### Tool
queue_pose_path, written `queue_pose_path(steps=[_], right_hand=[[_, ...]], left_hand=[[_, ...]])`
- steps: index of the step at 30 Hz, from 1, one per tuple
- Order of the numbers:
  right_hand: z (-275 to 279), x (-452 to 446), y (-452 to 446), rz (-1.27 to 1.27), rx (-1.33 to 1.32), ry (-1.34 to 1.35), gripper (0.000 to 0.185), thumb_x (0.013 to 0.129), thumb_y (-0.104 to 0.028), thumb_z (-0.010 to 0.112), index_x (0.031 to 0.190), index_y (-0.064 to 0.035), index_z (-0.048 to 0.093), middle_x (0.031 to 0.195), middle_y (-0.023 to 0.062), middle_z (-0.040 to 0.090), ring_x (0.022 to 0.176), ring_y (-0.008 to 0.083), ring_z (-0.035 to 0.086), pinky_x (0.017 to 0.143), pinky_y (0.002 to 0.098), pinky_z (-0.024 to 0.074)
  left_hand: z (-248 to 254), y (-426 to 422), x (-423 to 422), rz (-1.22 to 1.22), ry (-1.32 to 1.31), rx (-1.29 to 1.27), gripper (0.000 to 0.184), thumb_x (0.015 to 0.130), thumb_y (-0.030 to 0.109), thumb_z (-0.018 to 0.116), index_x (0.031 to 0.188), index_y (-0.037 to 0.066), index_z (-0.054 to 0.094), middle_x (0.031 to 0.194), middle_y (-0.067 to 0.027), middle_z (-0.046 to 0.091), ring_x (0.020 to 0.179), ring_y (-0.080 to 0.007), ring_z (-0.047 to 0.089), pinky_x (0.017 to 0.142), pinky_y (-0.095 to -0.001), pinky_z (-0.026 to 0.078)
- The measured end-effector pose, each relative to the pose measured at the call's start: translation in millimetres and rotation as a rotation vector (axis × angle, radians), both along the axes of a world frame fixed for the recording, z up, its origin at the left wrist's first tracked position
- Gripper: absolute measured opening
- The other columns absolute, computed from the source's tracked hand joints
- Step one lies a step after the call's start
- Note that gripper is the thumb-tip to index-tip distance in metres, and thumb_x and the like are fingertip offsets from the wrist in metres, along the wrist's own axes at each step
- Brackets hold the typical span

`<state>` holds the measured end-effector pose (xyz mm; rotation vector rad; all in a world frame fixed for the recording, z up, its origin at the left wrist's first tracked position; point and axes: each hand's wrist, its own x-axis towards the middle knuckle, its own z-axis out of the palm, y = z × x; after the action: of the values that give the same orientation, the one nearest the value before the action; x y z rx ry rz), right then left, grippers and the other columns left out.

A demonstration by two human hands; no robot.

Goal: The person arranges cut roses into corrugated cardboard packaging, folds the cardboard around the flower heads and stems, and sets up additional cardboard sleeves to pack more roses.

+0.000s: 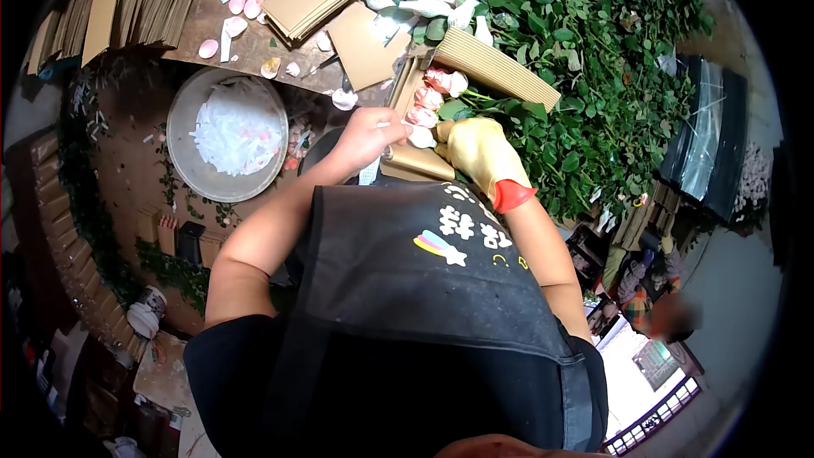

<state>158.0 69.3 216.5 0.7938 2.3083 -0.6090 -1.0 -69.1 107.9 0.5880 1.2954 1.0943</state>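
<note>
White rose (pixel 420 136) sits between left hand (pixel 370 137) and gloved right hand (pixel 480 149): cradle it lightly; I cannot tell the fingers' grip.

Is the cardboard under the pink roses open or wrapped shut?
Open: the pink roses on the cardboard lie uncovered beside the left hand and gloved right hand.

A brightly lit opening (pixel 625 386) stands beside a pale grey wall (pixel 736 288).

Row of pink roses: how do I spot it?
Find the heap of green leaves, then the tan corrugated cardboard flap over its left edge. Just below the flap's left end, the row of pink roses has whole heads, unlike loose pale-pink petals.
</note>
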Motion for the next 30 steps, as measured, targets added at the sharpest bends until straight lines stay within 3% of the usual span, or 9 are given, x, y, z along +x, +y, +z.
queue_pose_path(steps=[4, 7, 9, 11, 13, 17, 19, 25, 30], right_hand=[[-2.0, 0.1, 2.0, -0.018, -0.014, 0.038, 0.020, 0.093, -0.025, 0.072, 0.103, -0.0091, 0.079, 0.093, 0.0210, 0.075, 0.087, 0.0398, 0.073, 0.080, 0.0442, 0.0572], [-13.5, 14.7, 3.0, -0.038, -0.010, 0.139, 0.023, 0.094, -0.026, 0.071, 0.108, -0.0104, 0.080, 0.096, 0.0206, 0.076, 0.089, 0.0391, 0.073, 0.082, 0.0433, 0.0576], [-5.9, 18.5, 6.8, -0.025, -0.040, 0.149, 0.028, 0.096, -0.030, 0.070, 0.114, -0.0106, 0.079, 0.099, 0.0201, 0.076, 0.092, 0.0374, 0.074, 0.084, 0.0433, 0.0577], [17.5, 15.6, 8.3, -0.056, -0.040, 0.071, 0.029, 0.097, -0.031, 0.071, 0.115, -0.0091, 0.079, 0.102, 0.0194, 0.077, 0.092, 0.0373, 0.074, 0.084, 0.0434, 0.0578], [48.8, 13.2, 7.9, -0.239, -0.053, 0.130, 0.027, 0.098, -0.031, 0.073, 0.110, -0.0075, 0.079, 0.098, 0.0176, 0.077, 0.089, 0.0348, 0.075, 0.082, 0.0426, 0.0581], [28.5, 21.7, 2.6, -0.252, 0.237, 0.408, 0.027, 0.097, -0.032, 0.073, 0.111, -0.0091, 0.076, 0.097, 0.0178, 0.077, 0.090, 0.0368, 0.073, 0.086, 0.0448, 0.0568], [6.0, 25.4, 3.1, -0.161, 0.343, 0.389, 0.031, 0.097, -0.034, 0.073, 0.116, -0.0093, 0.074, 0.095, 0.0187, 0.077, 0.089, 0.0365, 0.073, 0.085, 0.0446, 0.0569], [-41.0, 20.3, -2.4, -0.144, 0.468, 0.447, 0.026, 0.093, -0.034, 0.078, 0.106, -0.0119, 0.075, 0.083, 0.0132, 0.075, 0.080, 0.0325, 0.073, 0.078, 0.0440, 0.0574], [-42.0, 19.0, -3.0, -0.169, 0.438, 0.465, 0.022, 0.094, -0.032, 0.077, 0.102, -0.0119, 0.074, 0.083, 0.0131, 0.074, 0.079, 0.0338, 0.072, 0.078, 0.0451, 0.0566]], left_hand=[[7.5, -14.3, -2.6, 0.375, -0.256, -0.055, 0.014, 0.095, 0.018, 0.068, 0.088, 0.006, 0.071, 0.078, -0.0018, 0.066, 0.068, -0.0083, 0.053, 0.066, -0.0242, 0.040], [24.1, -37.4, -63.6, 0.644, -0.124, -0.121, 0.012, 0.096, 0.017, 0.070, 0.086, 0.009, 0.068, 0.075, 0.0012, 0.064, 0.064, -0.0082, 0.055, 0.060, -0.0257, 0.042], [-25.8, -88.6, -130.7, 0.298, 0.438, -0.140, 0.019, 0.096, 0.024, 0.073, 0.087, 0.009, 0.069, 0.072, 0.0001, 0.065, 0.066, -0.0129, 0.059, 0.064, -0.0279, 0.046], [1.8, -110.3, -152.9, -0.078, 1.311, -0.543, 0.022, 0.089, 0.028, 0.077, 0.100, 0.009, 0.075, 0.084, -0.0149, 0.069, 0.081, -0.0329, 0.068, 0.080, -0.0449, 0.054], [16.3, -115.0, -149.3, -0.244, 1.860, -0.430, 0.021, 0.090, 0.026, 0.077, 0.103, 0.009, 0.075, 0.097, -0.0152, 0.070, 0.095, -0.0343, 0.069, 0.090, -0.0463, 0.054], [10.4, -40.5, -97.5, -0.013, 0.936, 0.133, 0.016, 0.093, 0.019, 0.075, 0.105, 0.008, 0.076, 0.101, -0.0099, 0.069, 0.094, -0.0299, 0.068, 0.087, -0.0408, 0.054], [22.0, 0.3, -50.0, 0.012, 0.738, 0.161, 0.018, 0.092, 0.022, 0.078, 0.104, 0.008, 0.076, 0.098, -0.0095, 0.066, 0.092, -0.0267, 0.069, 0.082, -0.0382, 0.055], [8.1, 47.9, -10.2, 0.031, 0.744, 0.374, 0.025, 0.084, 0.025, 0.087, 0.103, 0.011, 0.075, 0.100, -0.0073, 0.062, 0.092, -0.0248, 0.068, 0.082, -0.0371, 0.055], [9.4, 52.2, -4.5, -0.028, 0.850, 0.283, 0.025, 0.080, 0.028, 0.090, 0.089, 0.009, 0.075, 0.096, -0.0084, 0.059, 0.089, -0.0256, 0.064, 0.082, -0.0390, 0.053]])
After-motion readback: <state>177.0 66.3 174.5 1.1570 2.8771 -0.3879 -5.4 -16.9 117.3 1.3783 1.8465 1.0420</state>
